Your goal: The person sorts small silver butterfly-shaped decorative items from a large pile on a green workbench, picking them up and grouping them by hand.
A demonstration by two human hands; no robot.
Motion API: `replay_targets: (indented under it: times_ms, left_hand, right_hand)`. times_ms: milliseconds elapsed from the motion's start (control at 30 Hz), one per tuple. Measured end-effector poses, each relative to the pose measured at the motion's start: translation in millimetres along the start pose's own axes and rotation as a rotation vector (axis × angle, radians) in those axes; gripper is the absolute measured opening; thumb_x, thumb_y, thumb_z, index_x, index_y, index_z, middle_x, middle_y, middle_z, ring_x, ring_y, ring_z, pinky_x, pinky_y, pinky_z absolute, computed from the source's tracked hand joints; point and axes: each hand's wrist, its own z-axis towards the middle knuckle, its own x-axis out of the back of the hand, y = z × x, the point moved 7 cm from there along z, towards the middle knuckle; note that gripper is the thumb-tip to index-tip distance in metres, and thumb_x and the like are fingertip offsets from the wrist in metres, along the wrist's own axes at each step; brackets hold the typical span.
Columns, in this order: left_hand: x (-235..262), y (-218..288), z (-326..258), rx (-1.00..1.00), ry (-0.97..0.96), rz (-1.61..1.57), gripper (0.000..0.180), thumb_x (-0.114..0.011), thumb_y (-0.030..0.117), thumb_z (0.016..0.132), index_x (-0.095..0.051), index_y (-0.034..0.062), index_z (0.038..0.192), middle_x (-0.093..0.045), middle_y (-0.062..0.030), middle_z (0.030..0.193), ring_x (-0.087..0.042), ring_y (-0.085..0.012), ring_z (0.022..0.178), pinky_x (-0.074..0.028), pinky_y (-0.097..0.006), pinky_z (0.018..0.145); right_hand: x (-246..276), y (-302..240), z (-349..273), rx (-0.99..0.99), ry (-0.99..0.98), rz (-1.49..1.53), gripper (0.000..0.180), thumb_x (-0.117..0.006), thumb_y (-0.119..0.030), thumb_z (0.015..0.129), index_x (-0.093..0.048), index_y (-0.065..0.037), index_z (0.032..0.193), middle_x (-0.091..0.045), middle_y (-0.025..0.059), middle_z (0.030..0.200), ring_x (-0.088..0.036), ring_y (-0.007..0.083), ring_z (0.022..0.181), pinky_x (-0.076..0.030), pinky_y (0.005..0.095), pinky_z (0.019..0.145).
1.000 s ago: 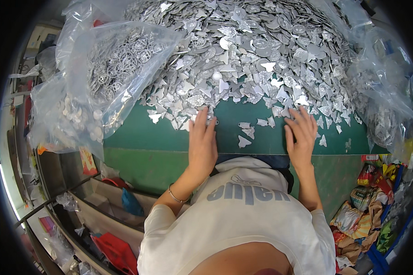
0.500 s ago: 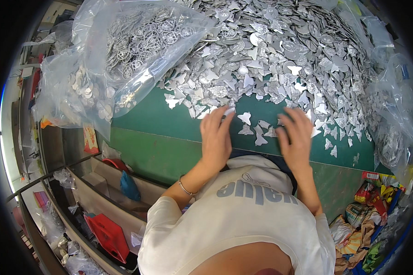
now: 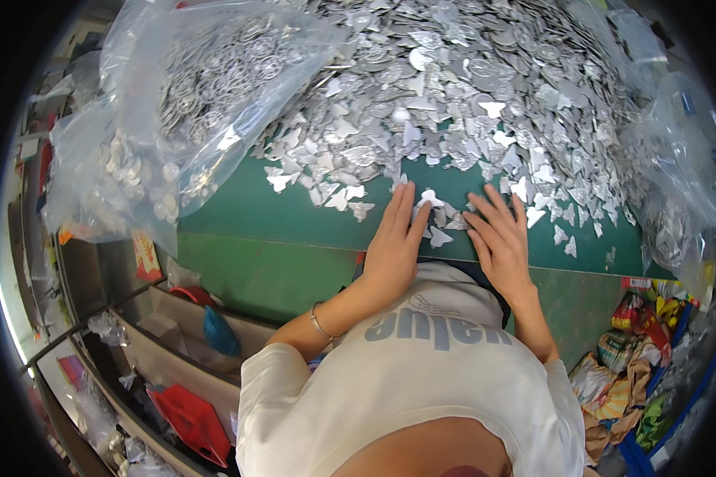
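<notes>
Several small silvery metal pieces [image 3: 440, 236] are seen loosely grouped on a dark green tabletop [image 3: 250, 211], between two bare hands and close to the near edge. The left hand [image 3: 395, 242] is laid palm down beside them, open, with its fingers extended and its fingertips set at the margin of the large heap of similar pieces [image 3: 469, 75]. The right hand [image 3: 499, 242] is likewise opened, its fingers spread and slightly bent; whether the nearest piece is touched by its fingertips cannot be told. The far part of the tabletop is covered by the heap, which is flanked on the left by a clear plastic bag [image 3: 243, 143] filled with metal parts and on the right by further clear plastic [image 3: 684, 135]. A bracelet [image 3: 318, 322] is worn on the left wrist. Coloured packages [image 3: 612, 389] are stacked at lower right.
</notes>
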Motion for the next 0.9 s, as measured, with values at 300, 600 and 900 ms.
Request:
replay_targets:
  times_ms: [300, 600, 900]
  left_hand:
    - [-16.4, 15.0, 0.3, -0.078, -0.064, -0.05, 0.052, -0.049, -0.011, 0.077, -0.047, -0.0015, 0.128, -0.029, -0.0268, 0.143, -0.03, -0.0437, 0.132, -0.028, -0.05, 0.107]
    - [-3.5, -1.3, 11.4, 0.032, 0.05, 0.069, 0.044, -0.047, -0.001, 0.087, -0.042, -0.0013, 0.131, -0.022, -0.0276, 0.146, -0.022, -0.0453, 0.135, -0.016, -0.055, 0.11]
    - [-11.5, 21.0, 11.1, -0.069, -0.035, -0.068, 0.043, -0.052, -0.002, 0.084, -0.046, -0.0015, 0.127, -0.03, -0.0223, 0.143, -0.029, -0.0419, 0.133, -0.023, -0.055, 0.107]
  right_hand:
    - [22.1, 41.0, -57.9, -0.352, 0.201, -0.316, 0.038, -0.062, -0.013, 0.084, -0.054, 0.0, 0.119, -0.047, 0.0144, 0.133, -0.041, 0.0343, 0.125, -0.025, 0.0496, 0.105]
    - [28.6, 38.5, -36.9, -0.289, 0.139, -0.173, 0.045, -0.059, -0.014, 0.085, -0.05, 0.001, 0.126, -0.043, 0.0134, 0.139, -0.034, 0.0356, 0.132, -0.021, 0.0535, 0.107]
    - [5.8, 20.1, -62.7, -0.278, 0.02, -0.09, 0.05, -0.058, -0.017, 0.085, -0.047, -0.001, 0.13, -0.041, 0.0143, 0.141, -0.033, 0.0343, 0.133, -0.019, 0.0554, 0.107]
